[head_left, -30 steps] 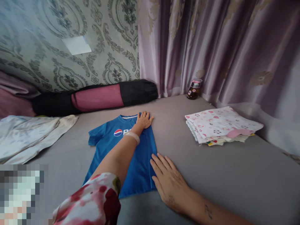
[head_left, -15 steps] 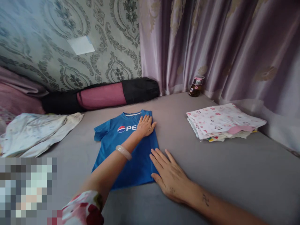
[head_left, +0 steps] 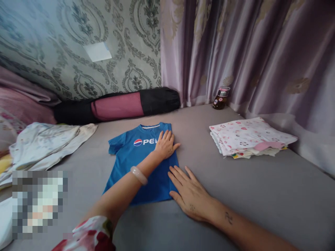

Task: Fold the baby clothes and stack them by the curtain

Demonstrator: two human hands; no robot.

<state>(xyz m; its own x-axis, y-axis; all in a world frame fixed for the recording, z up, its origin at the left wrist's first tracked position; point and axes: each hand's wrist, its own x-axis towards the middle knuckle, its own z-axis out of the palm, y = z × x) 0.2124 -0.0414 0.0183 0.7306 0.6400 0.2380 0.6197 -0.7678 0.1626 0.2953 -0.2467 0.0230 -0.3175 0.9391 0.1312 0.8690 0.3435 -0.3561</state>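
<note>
From where I stand, I put a clock around the blue T-shirt (head_left: 131,157), with twelve toward the wallpapered wall (head_left: 91,24). The shirt lies flat in the middle of the grey bed (head_left: 225,184).

Behind it, at eleven, lies a long black and dark pink rolled bag (head_left: 117,106). Between nine and ten there are loose pale clothes (head_left: 47,139). Between two and three is a folded pile (head_left: 243,134) with flowers and hearts, well apart from the shirt. Farther, toward two, a dark bottle (head_left: 220,100) stands upright near the purple curtain (head_left: 197,52).

The left hand (head_left: 165,144) is at two o'clock on the shirt, palm down, its fingers stretched and nearly together, thumb apart; it presses on the cloth and clamps nothing. The right hand (head_left: 190,195), at four, also lies flat, fingers a little spread, with its fingertips at the shirt's side edge.

The left forearm, with a pale bangle (head_left: 139,175), crosses the shirt and hides a good part of it. The floral sleeve (head_left: 91,233) is cut off at the lower border. At eight, a patch of blurred squares covers something which I cannot make out, and a white thing (head_left: 6,223) beside it is cut by the border.

On the chest I read "PE" beside the round red, white and blue Pepsi mark; the next letters go under the hand. The bottle carries small round labels, perhaps with pictures, too small to read. A white sheet (head_left: 98,52) on the wall, at eleven, shows me only its plain surface.
</note>
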